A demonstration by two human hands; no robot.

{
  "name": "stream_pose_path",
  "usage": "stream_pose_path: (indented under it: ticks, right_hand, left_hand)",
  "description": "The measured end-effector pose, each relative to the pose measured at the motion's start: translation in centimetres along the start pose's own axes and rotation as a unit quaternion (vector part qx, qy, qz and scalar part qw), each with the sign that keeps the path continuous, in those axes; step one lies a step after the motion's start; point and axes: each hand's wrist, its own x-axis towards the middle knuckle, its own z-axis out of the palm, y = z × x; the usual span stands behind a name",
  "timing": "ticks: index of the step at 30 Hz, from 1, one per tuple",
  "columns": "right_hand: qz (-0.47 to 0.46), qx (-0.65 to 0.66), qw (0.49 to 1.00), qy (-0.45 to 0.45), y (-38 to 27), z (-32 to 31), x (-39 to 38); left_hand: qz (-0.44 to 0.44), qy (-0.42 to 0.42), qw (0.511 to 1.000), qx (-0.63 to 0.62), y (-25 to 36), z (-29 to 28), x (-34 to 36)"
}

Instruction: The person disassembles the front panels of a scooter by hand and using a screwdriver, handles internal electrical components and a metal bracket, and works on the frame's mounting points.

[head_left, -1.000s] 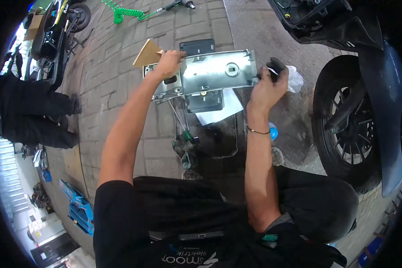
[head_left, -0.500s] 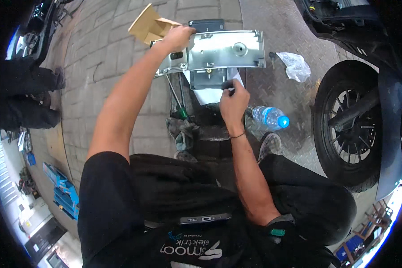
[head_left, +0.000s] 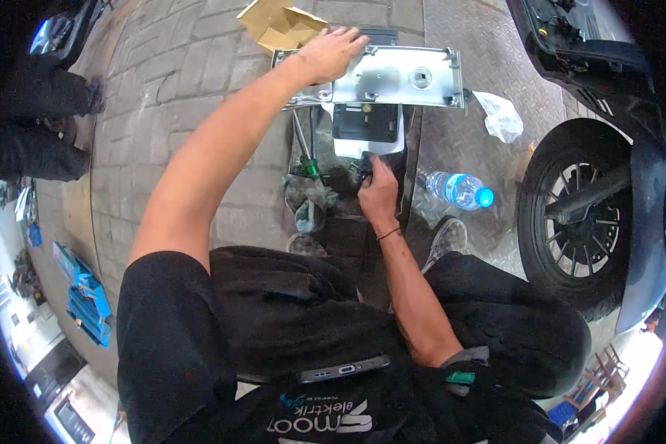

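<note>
A silvery rectangular panel [head_left: 392, 74] with a round fitting lies across a black device [head_left: 366, 122] and a white sheet [head_left: 392, 142]. My left hand [head_left: 331, 55] rests on the panel's left part, fingers stretched and apart over its far edge. Below the sheet, my right hand [head_left: 379, 191] is closed, thumb and fingers pinching a small black part [head_left: 364, 164] whose kind I cannot make out. A green-handled screwdriver [head_left: 310, 167] lies to the left of that hand, beside a crumpled grey cloth [head_left: 307, 201].
An open cardboard box [head_left: 281, 26] sits beyond my left hand. To the right are a water bottle [head_left: 459, 190], a clear plastic bag [head_left: 499, 116] and a vehicle wheel [head_left: 581, 214]. Another person's dark-clothed legs [head_left: 37, 126] show at far left, above a blue toolbox [head_left: 85, 296].
My left hand has slid rightward along the panel and its fingers have spread. My right hand has drawn back toward me with the black part, away from the black device.
</note>
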Motion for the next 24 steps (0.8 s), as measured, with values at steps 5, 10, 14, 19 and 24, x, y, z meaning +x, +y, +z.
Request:
stream_pose_path:
  ticks: [5, 10, 14, 19, 24]
  right_hand:
    - [0.037, -0.096, 0.995, -0.010, 0.2, 0.2, -0.7]
    - [0.016, -0.156, 0.983, -0.093, 0.6, 1.2, -1.5]
    - [-0.091, -0.089, 0.992, -0.007, 0.7, 2.2, -1.9]
    - [-0.072, -0.021, 0.986, -0.152, 0.2, 1.1, -1.5]
    - [-0.063, -0.034, 0.993, -0.099, 1.1, 1.4, -0.3]
  left_hand:
    - [0.202, 0.052, 0.978, 0.009, 4.4, 0.3, -2.9]
    - [0.330, 0.019, 0.944, -0.012, 9.7, 1.5, -6.7]
    - [0.356, -0.048, 0.932, 0.052, 7.5, 1.9, -6.9]
    - [0.315, -0.035, 0.947, 0.052, 6.4, 1.2, -7.3]
    - [0.315, 0.013, 0.949, 0.005, 7.4, -0.8, -6.8]
